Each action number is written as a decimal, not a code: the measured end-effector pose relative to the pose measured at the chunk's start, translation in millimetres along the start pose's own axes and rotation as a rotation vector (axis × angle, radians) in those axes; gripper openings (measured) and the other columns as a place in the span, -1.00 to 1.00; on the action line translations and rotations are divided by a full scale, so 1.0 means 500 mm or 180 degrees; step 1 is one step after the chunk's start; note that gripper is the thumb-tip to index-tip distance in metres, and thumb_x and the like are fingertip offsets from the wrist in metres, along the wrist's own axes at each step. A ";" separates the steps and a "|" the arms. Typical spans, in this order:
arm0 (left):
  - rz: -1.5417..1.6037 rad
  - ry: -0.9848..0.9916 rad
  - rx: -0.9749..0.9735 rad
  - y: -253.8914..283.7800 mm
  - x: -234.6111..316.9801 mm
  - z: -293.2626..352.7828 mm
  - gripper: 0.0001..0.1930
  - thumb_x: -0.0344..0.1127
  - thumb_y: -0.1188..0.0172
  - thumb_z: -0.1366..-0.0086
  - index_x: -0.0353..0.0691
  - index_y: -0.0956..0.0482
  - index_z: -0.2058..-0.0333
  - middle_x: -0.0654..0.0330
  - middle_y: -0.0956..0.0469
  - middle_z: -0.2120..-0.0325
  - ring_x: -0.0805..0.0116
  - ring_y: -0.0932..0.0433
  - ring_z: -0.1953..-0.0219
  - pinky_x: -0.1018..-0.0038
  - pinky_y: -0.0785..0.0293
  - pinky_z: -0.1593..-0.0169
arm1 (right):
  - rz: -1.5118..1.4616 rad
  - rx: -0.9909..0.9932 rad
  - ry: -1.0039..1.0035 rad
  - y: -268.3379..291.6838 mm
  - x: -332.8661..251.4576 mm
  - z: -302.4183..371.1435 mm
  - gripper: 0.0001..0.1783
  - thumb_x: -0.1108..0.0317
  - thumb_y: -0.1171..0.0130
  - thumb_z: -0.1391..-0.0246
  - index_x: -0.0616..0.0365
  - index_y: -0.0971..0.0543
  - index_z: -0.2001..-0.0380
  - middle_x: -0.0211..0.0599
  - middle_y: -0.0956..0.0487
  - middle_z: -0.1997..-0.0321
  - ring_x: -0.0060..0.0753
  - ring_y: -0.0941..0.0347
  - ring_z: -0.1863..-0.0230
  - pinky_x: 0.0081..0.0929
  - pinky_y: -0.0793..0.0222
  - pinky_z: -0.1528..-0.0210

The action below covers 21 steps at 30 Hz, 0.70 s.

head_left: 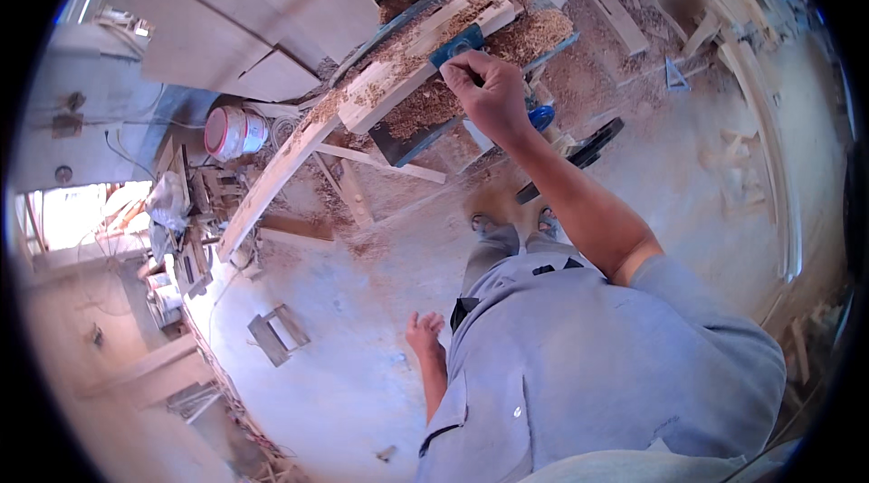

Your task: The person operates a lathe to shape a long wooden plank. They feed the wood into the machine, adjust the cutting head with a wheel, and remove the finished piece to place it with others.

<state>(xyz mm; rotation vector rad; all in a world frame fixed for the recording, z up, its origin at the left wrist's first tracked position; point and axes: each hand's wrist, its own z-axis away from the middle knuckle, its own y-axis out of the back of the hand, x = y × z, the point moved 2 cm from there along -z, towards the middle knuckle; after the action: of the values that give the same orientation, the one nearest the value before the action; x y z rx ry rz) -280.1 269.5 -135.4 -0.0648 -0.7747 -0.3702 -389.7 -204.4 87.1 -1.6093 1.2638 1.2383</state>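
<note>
On the near side of the long, pale, diagonal wooden beam (389,97), the closer right hand (490,95) is curled, hold unclear.

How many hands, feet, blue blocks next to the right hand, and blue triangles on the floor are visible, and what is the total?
Hands: 2 (left hand, right hand)
Feet: 2 (left foot, right foot)
Blue block: 1
Blue triangle: 1
Total: 6

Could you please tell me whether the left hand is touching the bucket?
Apart: in the head view, floor shows between the left hand and the bucket.
</note>
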 end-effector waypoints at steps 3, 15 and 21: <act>0.0011 -0.0106 0.0063 0.061 -0.006 -0.029 -0.42 -0.54 0.00 -0.25 -0.49 -0.12 -0.24 -0.13 -0.57 0.30 0.16 -0.62 0.44 0.41 -0.57 0.42 | 0.0133 0.0175 0.0255 -0.012 0.001 -0.010 -0.88 0.42 -0.18 -0.17 0.23 -0.62 0.39 -0.50 -0.51 0.58 -0.78 -0.30 0.52 -0.66 -0.24 0.50; -0.3510 -0.4252 -0.0438 -0.208 0.751 -0.398 -0.56 -0.24 -0.06 -0.32 -0.48 -0.43 -0.05 -0.18 -0.49 0.04 -0.09 -0.42 -0.04 0.18 -0.28 -0.16 | 0.0631 0.1347 0.0143 -0.031 0.030 -0.007 -0.84 0.35 -0.22 -0.16 0.24 -0.64 0.35 -0.48 -0.53 0.55 -0.76 -0.28 0.53 -0.58 -0.21 0.50; -0.3946 -0.3764 -0.2231 -0.424 0.910 -0.590 -0.48 -0.01 0.01 -0.40 -0.40 -0.47 -0.06 -0.18 -0.54 0.11 0.00 -0.49 0.05 0.24 -0.34 -0.09 | 0.0654 0.1821 -0.0254 -0.060 0.016 -0.011 -0.80 0.31 -0.24 -0.15 0.25 -0.64 0.30 -0.51 -0.51 0.54 -0.73 -0.29 0.51 -0.56 -0.22 0.48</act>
<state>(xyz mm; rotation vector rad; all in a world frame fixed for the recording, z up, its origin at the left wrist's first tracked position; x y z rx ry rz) 141.2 -122.5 -47.5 -0.5025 -1.7761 -1.8842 -358.8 -204.3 80.6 -1.0300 1.5831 0.9266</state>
